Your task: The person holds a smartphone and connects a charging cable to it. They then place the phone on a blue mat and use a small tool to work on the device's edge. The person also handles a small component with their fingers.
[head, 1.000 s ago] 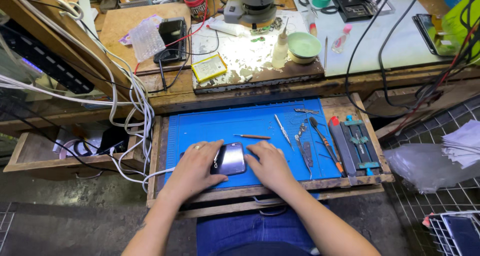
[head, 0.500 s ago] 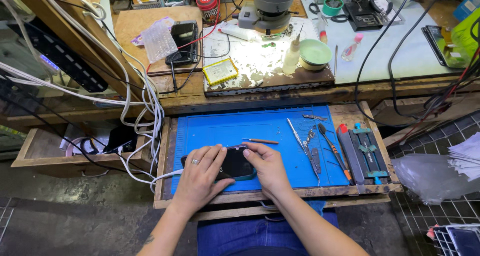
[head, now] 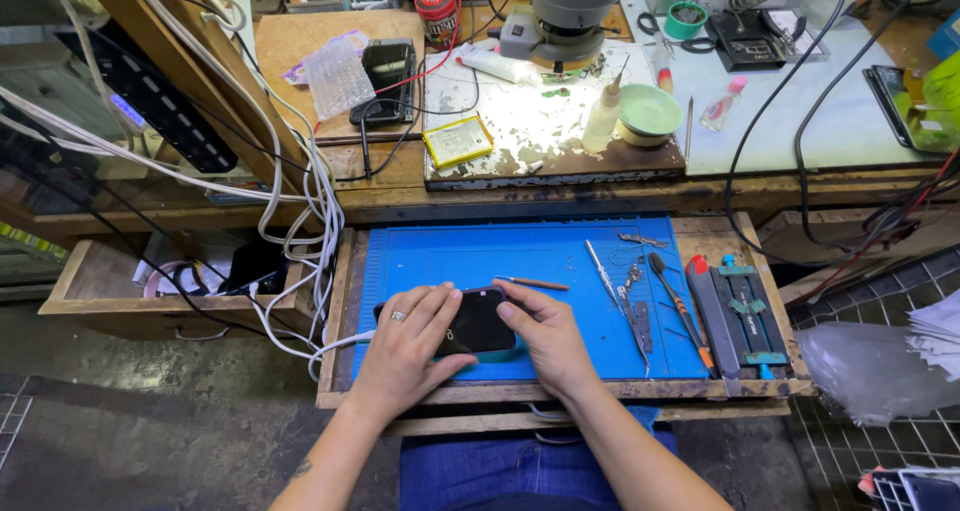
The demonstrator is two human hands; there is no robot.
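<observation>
Pressing on a dark phone (head: 470, 323) from both sides, the fingers (head: 432, 309) of the left hand (head: 405, 356) lay spread flat across its left half, a ring showing on one of them, while the thumb pushed against its near edge. The right hand (head: 548, 339) clasped the phone's right end, its thumb on the glossy top face and its other fingers curled around the far side. The phone lay flat near the front edge of a blue mat (head: 520, 261), which covered a pull-out wooden tray (head: 340, 301) set below the main worktop (head: 560, 186). Just beyond the phone a thin brown stick tool (head: 532, 283) rested on the mat. Farther to the right lay tweezers (head: 602, 271), a black-headed brush (head: 676, 301) with an orange grip, and a dark holding jig (head: 745, 316) with teal clamps. White cables (head: 305, 241) hung in a bundle at the left of the tray, beside an open wooden drawer (head: 95, 281). Up on the worktop stood a microscope (head: 575, 6) over a worn, lit plate (head: 560, 131), with a yellow-edged flat battery (head: 458, 141), a green bowl (head: 650, 111) and a small squeeze bottle (head: 603, 121) on it. A second dark phone (head: 388, 71) lay farther left on a brown board.
</observation>
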